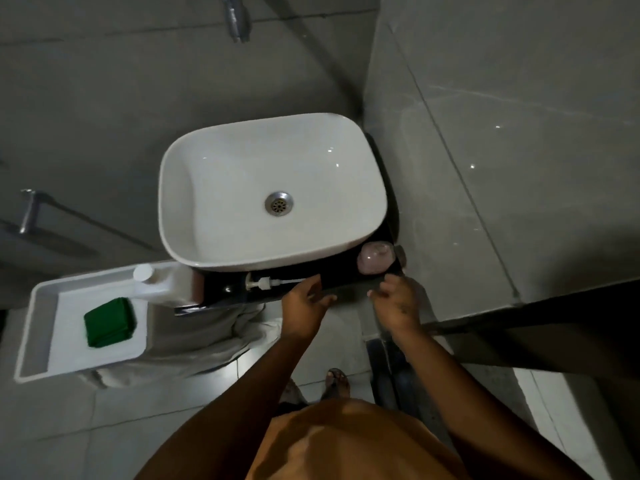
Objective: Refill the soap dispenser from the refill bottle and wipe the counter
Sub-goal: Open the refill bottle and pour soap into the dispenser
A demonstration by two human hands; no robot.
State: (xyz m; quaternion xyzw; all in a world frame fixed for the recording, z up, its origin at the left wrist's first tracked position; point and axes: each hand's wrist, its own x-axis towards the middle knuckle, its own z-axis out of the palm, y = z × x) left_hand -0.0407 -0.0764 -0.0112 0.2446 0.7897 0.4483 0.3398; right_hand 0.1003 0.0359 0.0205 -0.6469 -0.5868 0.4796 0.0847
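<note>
A white rounded-rectangle ceramic basin (pixel 270 188) with a steel drain sits on a narrow black glossy counter (pixel 346 275) fitted into the corner of grey tiled walls. On the counter's right end, just beside the basin, stands a squat translucent pinkish soap dispenser bottle (pixel 375 257) with its top open. Its white plastic pump head (pixel 266 283) lies flat on the counter in front of the basin, the thin tube pointing right toward the left hand (pixel 304 306). That hand rests at the counter's front edge, fingers loosely curled; whether it grips the tube's end I cannot tell. The right hand (pixel 398 303) hovers at the front edge just below the dispenser, fingers spread apart and holding nothing. Left of the counter is a white plastic tray (pixel 38 327) (shallow, with a raised rim) carrying a folded green cloth (pixel 109 323) and, at its far right corner, a white capped refill bottle (pixel 162 282).
</note>
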